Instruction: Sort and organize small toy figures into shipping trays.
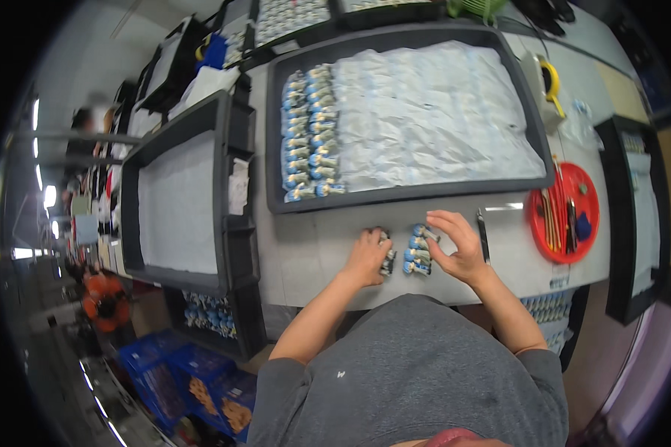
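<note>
On the table in front of me, several small blue, white and olive figurines (417,257) lie side by side in a short row. My right hand (462,249) curves beside this row, thumb and fingers apart around its far end; the thumb tip is close to the figurines. To the left, my left hand (365,257) bends its fingers over a second group of small dark and pale figurines (387,255). The hand partly covers that group. Beyond both hands stands a large dark tray (410,195), where two columns of similar figurines (297,138) lie along the left side.
White wrapping sheet (432,112) covers most of the large tray's bottom. Left stands a dark crate (220,186) with a pale lining. At right are a black pen-like tool (483,235), a red round dish (595,216) of tools, yellow tape (551,80) and another dark tray (613,223).
</note>
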Demonstrator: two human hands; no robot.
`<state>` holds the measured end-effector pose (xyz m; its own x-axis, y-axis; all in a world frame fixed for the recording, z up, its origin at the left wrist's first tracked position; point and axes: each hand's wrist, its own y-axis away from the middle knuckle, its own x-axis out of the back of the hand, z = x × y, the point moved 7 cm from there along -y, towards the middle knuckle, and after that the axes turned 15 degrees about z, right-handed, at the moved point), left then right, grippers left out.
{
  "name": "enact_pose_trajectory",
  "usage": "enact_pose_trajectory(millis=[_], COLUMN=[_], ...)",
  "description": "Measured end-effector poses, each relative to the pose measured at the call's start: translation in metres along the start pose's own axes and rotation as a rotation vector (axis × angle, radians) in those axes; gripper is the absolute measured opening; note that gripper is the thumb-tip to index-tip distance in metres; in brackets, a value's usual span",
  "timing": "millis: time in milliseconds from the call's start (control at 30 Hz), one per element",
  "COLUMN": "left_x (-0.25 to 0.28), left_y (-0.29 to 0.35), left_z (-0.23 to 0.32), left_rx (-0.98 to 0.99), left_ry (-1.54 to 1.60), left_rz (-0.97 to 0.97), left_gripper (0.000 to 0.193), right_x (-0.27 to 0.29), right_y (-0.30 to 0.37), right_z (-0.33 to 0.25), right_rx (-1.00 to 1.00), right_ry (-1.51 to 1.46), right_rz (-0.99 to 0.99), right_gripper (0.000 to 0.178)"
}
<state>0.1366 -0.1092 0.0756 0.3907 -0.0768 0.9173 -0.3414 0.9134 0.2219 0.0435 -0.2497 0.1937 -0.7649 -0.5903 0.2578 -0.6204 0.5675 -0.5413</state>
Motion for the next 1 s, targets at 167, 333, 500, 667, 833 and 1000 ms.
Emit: enact_pose_trajectory(millis=[167,333,500,667,833,1000], left_x=[0.037,0.152,0.18,0.169,0.137,0.14], left_y=[0.013,-0.001,-0.02,-0.046,-0.082,-0.09], left_z=[0.007,-0.032,-0.117,-0.149,-0.145,-0.142], left_rx=[0.013,-0.032,0.19,0.38,0.147,0.145], left_ry=[-0.009,0.694,0.377,0.213,0.057,-0.011], left_rz=[0.061,0.48,0.718,0.562,0.341,0.161], left_gripper=[0.082,0.049,0.044,0.052,0.061,0.072], right_x=[-0.054,-0.144,-0.219,-0.251,-0.26,-0.266], right_y=[-0.067,-0.111,-0.141,-0.147,-0.153,-0.152], right_z=[0.016,0.056,0.098,0.128,0.117,0.122], right_rx=[-0.028,0.03,0.178,0.072,0.183,0.234], right_ry=[0.036,0.064,0.273,0.514,0.525,0.531], right_rz=[-0.107,-0.39,-0.488,-0.724,-0.646,-0.656], right_gripper=[0.034,0.047,0.064,0.074,0.077,0.071])
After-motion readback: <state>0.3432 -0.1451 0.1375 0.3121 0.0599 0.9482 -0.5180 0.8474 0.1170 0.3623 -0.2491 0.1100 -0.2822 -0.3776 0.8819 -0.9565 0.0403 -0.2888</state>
